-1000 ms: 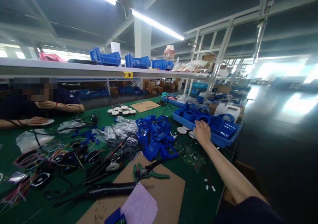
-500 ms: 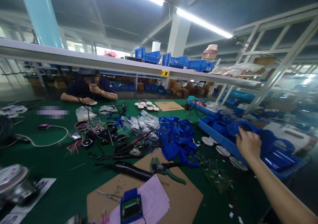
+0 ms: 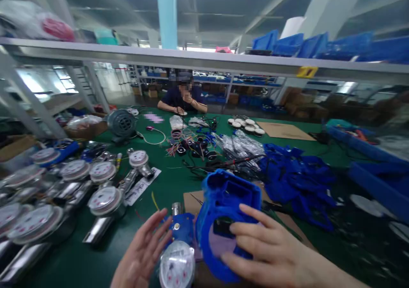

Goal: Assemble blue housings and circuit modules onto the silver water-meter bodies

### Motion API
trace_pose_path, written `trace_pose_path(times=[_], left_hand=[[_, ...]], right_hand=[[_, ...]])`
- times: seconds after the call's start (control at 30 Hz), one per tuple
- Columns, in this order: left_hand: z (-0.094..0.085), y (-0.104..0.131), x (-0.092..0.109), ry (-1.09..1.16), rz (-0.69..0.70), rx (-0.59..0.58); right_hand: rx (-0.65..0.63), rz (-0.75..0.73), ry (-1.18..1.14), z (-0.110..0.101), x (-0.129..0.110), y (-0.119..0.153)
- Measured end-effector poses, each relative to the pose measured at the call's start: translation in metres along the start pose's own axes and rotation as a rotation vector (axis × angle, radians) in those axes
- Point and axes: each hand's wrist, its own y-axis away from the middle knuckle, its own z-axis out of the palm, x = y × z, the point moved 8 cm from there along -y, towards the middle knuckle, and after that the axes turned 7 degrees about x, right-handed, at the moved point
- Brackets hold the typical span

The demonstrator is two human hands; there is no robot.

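One blue housing (image 3: 220, 208) is gripped by the right hand (image 3: 271, 246) at five o'clock; left hand (image 3: 143, 252) at seven, fingers held loosely apart.

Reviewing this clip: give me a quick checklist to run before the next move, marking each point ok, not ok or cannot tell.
1. Right hand on the blue housing: ok, fingers at its round opening.
2. Left hand free: ok, open and holding nothing.
3. Both hands on the housing: not ok, the left is apart from it.
4. Housing lifted off the brown board: cannot tell.
5. Co-worker clear of both hands: ok, across the green table.
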Motion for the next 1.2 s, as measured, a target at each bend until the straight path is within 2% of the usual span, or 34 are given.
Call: trace_pose_path(times=[0.07,0.13,0.23,0.3,0.43,0.57,0.7,0.83,0.93,1.0,1.07,1.13,1.2], left_hand=[[0.017,0.004,0.01,0.051,-0.025,-0.052],[0.023,0.005,0.016,0.061,-0.05,-0.038],[0.013,0.003,0.022,0.064,-0.052,0.044],[0.004,-0.001,0.026,0.087,-0.025,0.085],[-0.005,-0.007,0.027,0.126,0.017,0.112],[-0.002,-0.013,0.025,0.143,0.049,0.059],[-0.009,-0.017,0.022,0.107,0.089,0.044],[-0.018,-0.02,0.019,0.071,0.118,0.097],[-0.027,-0.021,0.023,0.063,0.168,0.18],[-0.039,-0.022,0.027,0.101,0.185,0.281],[-0.055,-0.025,0.03,0.174,0.185,0.392],[-0.07,-0.027,0.032,0.262,0.184,0.471],[-0.082,-0.031,0.032,0.342,0.182,0.505]], right_hand=[[-0.011,-0.072,-0.144,0.019,-0.018,-0.028],[-0.053,-0.154,-0.214,0.036,-0.03,-0.047],[-0.077,-0.24,-0.193,0.053,-0.038,-0.064],[-0.044,-0.232,-0.165,0.057,-0.036,-0.07],[-0.019,-0.23,-0.16,0.062,-0.034,-0.07],[-0.007,-0.238,-0.109,0.066,-0.033,-0.065],[-0.022,-0.249,-0.078,0.072,-0.031,-0.062],[-0.027,-0.244,-0.091,0.075,-0.026,-0.059],[0.006,-0.234,-0.137,0.074,-0.021,-0.052],[0.064,-0.133,-0.157,0.072,-0.01,-0.047],[0.099,0.091,-0.17,0.076,0.009,-0.041],[0.056,0.324,-0.198,0.09,0.026,-0.035],[-0.059,0.426,-0.238,0.111,0.03,-0.035]])
